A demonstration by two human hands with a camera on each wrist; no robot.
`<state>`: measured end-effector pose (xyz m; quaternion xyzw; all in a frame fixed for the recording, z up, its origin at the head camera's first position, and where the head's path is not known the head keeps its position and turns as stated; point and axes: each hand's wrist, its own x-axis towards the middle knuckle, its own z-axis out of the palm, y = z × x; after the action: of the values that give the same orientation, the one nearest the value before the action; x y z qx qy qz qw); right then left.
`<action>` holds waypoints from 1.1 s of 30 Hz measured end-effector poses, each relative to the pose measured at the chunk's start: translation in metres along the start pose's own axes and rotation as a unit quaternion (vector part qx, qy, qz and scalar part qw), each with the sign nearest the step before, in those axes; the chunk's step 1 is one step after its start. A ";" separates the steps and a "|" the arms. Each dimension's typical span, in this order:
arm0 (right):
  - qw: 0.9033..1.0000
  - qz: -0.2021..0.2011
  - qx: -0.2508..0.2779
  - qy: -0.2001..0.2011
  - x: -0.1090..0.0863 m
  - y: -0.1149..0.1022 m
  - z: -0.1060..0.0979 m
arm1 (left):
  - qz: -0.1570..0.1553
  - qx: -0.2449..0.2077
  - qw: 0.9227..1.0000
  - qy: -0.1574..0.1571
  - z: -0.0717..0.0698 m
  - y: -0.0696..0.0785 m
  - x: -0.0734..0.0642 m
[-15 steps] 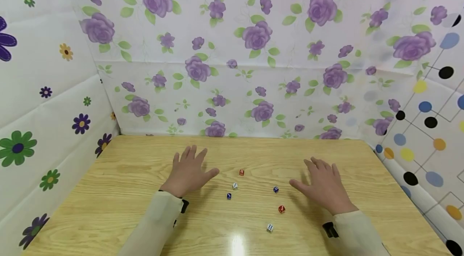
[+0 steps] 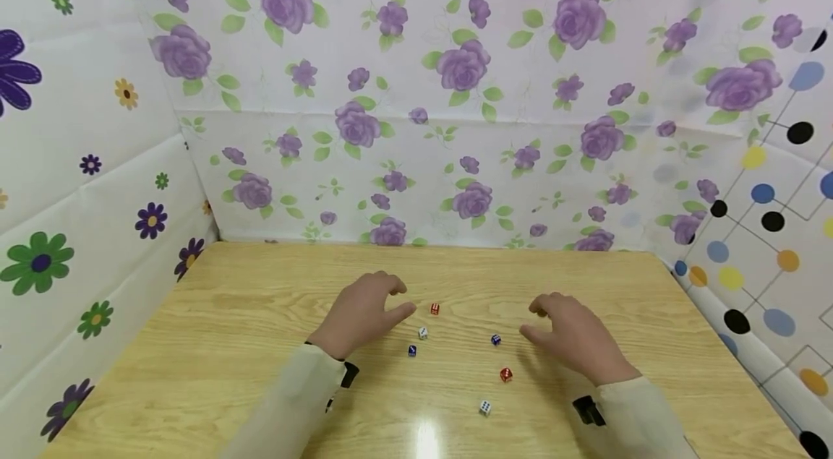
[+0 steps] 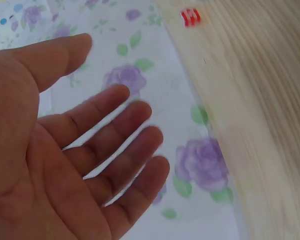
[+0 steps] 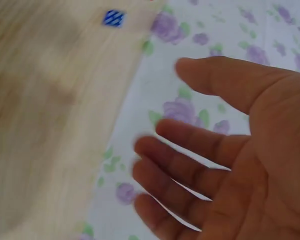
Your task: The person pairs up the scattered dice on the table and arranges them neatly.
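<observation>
Flowered paper walls close in my wooden desk (image 2: 215, 314) on three sides. Six small dice lie scattered mid-desk, nearer its front edge: the red die (image 2: 434, 309) just beside my left hand (image 2: 361, 318), the blue die (image 2: 496, 339) near my right hand (image 2: 575, 340). Half a second ago both hands lay flat with fingers spread; now the fingers have drawn in, loosely curled, holding nothing, and the left has slid towards the red die. I judge I'm starting to gather dice

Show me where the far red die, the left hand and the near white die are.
far red die (image 2: 434, 309), head view, top face
left hand (image 2: 361, 320), head view, back of the hand
near white die (image 2: 484, 408), head view, top face
</observation>
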<state>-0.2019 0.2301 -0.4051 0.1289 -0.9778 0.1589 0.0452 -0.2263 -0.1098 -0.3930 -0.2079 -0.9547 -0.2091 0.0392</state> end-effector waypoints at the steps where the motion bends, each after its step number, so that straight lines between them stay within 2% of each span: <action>1: 1.000 0.002 0.011 -0.015 0.000 -0.005 -0.002 | 0.009 -0.002 1.000 -0.007 0.002 0.002 0.001; 4: 0.998 0.001 0.034 -0.057 -0.002 -0.020 -0.007 | 0.029 0.000 0.999 -0.035 0.007 0.008 0.004; 7: 0.996 -0.011 0.043 -0.082 -0.005 -0.031 -0.010 | 0.039 0.008 0.997 -0.063 0.012 0.015 0.005; 11: 0.991 -0.051 0.046 -0.116 -0.009 -0.037 -0.006 | 0.049 0.023 0.994 -0.090 0.019 0.022 0.006; 16: 0.971 -0.122 0.080 -0.190 -0.010 -0.040 0.004 | 0.050 0.043 0.994 -0.087 0.026 0.025 0.006; 19: 0.958 -0.149 0.102 -0.224 -0.011 -0.043 0.010 | 0.049 0.053 0.994 -0.078 0.031 0.024 0.008; 23: 0.950 -0.165 0.106 -0.243 -0.013 -0.047 0.014 | 0.053 0.059 0.993 -0.082 0.038 0.021 0.010; 33: 0.949 -0.187 0.087 -0.239 -0.013 -0.051 0.020 | 0.068 0.055 0.994 -0.071 0.046 0.022 0.010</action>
<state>-0.1764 0.1796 -0.4105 0.3471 -0.9006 0.1970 -0.1720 -0.2257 -0.0691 -0.4247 -0.2844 -0.9488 -0.1375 -0.0032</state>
